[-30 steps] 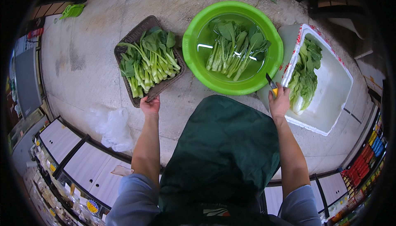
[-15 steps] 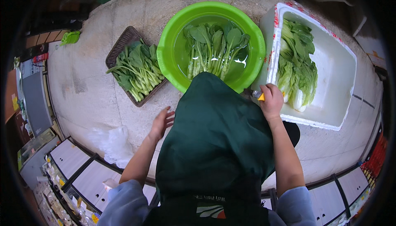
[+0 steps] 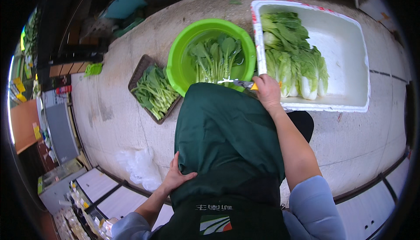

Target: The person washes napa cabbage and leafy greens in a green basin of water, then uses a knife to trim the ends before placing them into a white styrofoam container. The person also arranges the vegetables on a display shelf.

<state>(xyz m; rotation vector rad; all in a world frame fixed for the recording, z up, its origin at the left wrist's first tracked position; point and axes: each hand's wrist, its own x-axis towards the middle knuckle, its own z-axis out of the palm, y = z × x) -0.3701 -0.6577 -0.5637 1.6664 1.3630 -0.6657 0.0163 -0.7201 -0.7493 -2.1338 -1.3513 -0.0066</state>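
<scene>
My right hand (image 3: 267,90) is closed around the yellow handle of a knife (image 3: 243,83). Its metal blade points left over the near rim of a bright green basin (image 3: 175,71). Leafy green vegetables with pale stems (image 3: 214,58) stand in the water in the basin. My left hand (image 3: 177,177) lies against the side of the dark green apron (image 3: 227,130), thumb and fingers apart, holding nothing. Right of the basin is a white foam box (image 3: 345,56) with several heads of leafy cabbage (image 3: 297,60) along its left side.
Left of the basin, a brown woven basket (image 3: 139,70) holds more leafy greens (image 3: 154,91). A crumpled clear plastic bag (image 3: 142,167) lies on the concrete floor (image 3: 118,121). White cabinets (image 3: 96,183) line the near left edge, and a small green object (image 3: 93,69) sits at the far left.
My left hand has drawn back from beside the apron onto its side. My right hand, still gripping the knife, has moved left and away from me, with more blade showing. The view has shifted.
</scene>
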